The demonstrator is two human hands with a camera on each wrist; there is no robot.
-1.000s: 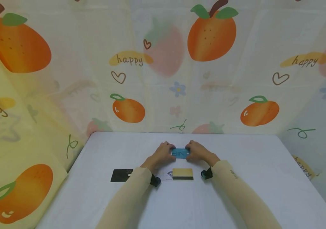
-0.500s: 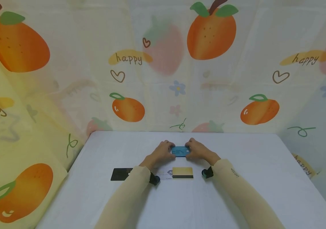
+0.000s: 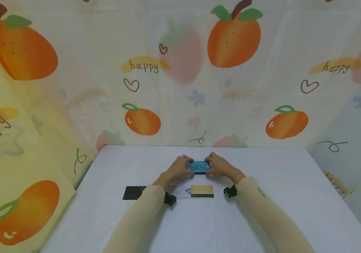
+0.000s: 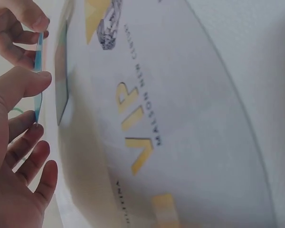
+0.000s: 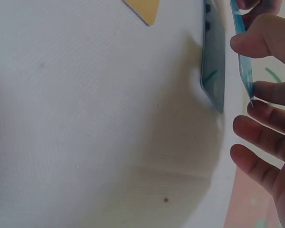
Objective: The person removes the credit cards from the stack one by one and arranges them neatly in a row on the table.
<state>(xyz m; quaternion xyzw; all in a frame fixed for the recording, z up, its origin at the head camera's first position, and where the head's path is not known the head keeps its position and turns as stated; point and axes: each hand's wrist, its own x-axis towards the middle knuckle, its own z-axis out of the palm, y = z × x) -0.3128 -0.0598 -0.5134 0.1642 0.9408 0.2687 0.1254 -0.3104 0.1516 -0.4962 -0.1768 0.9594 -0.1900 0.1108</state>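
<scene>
My left hand [image 3: 179, 166] and right hand [image 3: 220, 164] pinch opposite ends of a blue plastic card [image 3: 199, 166] marked VIP, thumbs on the near side and fingers behind. Both wrist views show the blue card [image 4: 38, 57] raised off the table, seen nearly edge-on. Beneath it another card, dark and glossy [image 5: 213, 61], lies flat on the cloth. In the head view only a dark strip of that lower card shows under the blue one. The outer fingers of the right hand [image 5: 270, 109] spread free of the card.
Nearer me lie a black card [image 3: 132, 193], partly behind the left sleeve, a white VIP card [image 4: 133, 109] with gold letters, and a gold card [image 3: 202, 190] with a dark stripe beside the white one. A fruit-print cloth [image 3: 174, 105] hangs behind the white table [image 3: 269, 165].
Both hands have raised the blue card slightly and shifted it a little away from me. A dark strip now shows below its near edge. The nearer cards have stayed in place.
</scene>
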